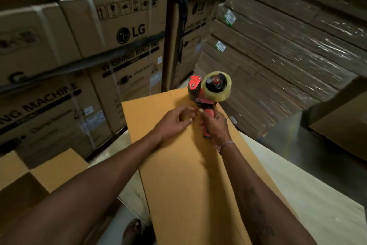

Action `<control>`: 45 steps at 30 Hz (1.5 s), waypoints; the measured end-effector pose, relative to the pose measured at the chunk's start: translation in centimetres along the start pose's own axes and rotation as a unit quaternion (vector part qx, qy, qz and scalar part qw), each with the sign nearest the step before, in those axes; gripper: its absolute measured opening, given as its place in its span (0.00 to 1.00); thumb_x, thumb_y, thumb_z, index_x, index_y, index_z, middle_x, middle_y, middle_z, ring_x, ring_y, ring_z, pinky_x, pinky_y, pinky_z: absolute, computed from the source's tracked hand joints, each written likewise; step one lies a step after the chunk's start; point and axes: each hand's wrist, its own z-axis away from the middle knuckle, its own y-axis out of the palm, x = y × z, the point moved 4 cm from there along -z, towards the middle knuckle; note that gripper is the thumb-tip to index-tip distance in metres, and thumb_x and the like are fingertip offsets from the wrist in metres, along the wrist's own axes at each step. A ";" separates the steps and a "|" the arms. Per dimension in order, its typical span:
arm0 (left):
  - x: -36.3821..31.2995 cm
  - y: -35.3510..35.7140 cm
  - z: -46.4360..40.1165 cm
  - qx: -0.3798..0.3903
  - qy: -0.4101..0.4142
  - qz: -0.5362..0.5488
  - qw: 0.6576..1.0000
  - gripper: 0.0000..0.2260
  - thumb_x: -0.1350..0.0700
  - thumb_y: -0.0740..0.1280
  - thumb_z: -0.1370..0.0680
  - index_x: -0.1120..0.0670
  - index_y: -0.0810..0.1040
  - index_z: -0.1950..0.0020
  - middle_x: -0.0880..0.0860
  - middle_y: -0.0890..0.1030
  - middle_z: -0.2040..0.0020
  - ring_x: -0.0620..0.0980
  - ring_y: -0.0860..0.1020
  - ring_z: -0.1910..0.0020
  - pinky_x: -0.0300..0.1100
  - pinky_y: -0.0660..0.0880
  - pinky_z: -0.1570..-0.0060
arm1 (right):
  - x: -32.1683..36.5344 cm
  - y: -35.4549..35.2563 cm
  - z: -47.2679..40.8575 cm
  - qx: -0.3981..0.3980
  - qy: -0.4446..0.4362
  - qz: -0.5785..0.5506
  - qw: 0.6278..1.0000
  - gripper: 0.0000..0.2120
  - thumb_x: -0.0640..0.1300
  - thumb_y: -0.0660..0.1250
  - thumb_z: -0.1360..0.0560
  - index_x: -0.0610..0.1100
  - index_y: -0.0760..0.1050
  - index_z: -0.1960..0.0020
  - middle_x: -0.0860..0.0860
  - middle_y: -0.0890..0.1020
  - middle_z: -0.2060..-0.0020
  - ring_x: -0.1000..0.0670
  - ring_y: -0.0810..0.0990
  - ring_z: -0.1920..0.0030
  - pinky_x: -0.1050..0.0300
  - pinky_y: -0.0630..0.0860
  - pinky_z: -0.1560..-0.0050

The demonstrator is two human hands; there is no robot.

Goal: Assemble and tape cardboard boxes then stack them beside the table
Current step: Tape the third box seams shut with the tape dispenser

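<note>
We note the right hand (215, 125) gripping the tape dispenser (208, 93), left hand (174, 121) loosely curled, pressing the box (178, 165); a crooked pull risks tape missing the seam.

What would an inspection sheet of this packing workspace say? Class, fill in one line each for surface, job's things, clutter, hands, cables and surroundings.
Surface: pale table under the box.
Job's things: tan cardboard box lying on the table; red tape dispenser with a clear roll, standing on the box's far end.
Clutter: open tan boxes at lower left.
Hands: right hand grips the dispenser handle; left hand rests on the box beside it, fingers bent.
Cables: nothing seen.
Surroundings: stacked washing machine cartons behind; wrapped flat cardboard stacks at right.
</note>
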 end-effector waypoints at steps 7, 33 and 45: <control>1.0 -7.5 -6.6 -0.157 -0.144 0.261 0.941 0.11 0.57 0.61 0.14 0.52 0.83 0.40 0.51 0.86 0.47 0.42 0.84 0.52 0.38 0.78 0.51 | 1.1 4.3 -2.5 -0.043 -0.040 0.114 0.992 0.08 0.53 0.72 0.23 0.52 0.79 0.47 0.47 0.82 0.65 0.47 0.80 0.68 0.48 0.79 0.64; 5.2 -12.9 -10.4 -0.188 -0.308 0.214 0.908 0.07 0.65 0.70 0.21 0.66 0.82 0.44 0.57 0.86 0.61 0.45 0.83 0.72 0.36 0.76 0.75 | 2.0 8.1 -1.0 -0.125 -0.153 0.260 0.945 0.11 0.47 0.72 0.23 0.51 0.79 0.41 0.50 0.85 0.58 0.48 0.81 0.59 0.52 0.78 0.58; 8.0 -12.6 -10.5 -0.187 -0.320 0.145 0.917 0.11 0.65 0.75 0.26 0.64 0.82 0.44 0.57 0.85 0.49 0.51 0.85 0.51 0.45 0.85 0.55 | 2.3 6.6 2.6 -0.072 -0.156 0.340 0.924 0.11 0.42 0.73 0.23 0.51 0.79 0.42 0.57 0.81 0.63 0.62 0.78 0.63 0.71 0.68 0.65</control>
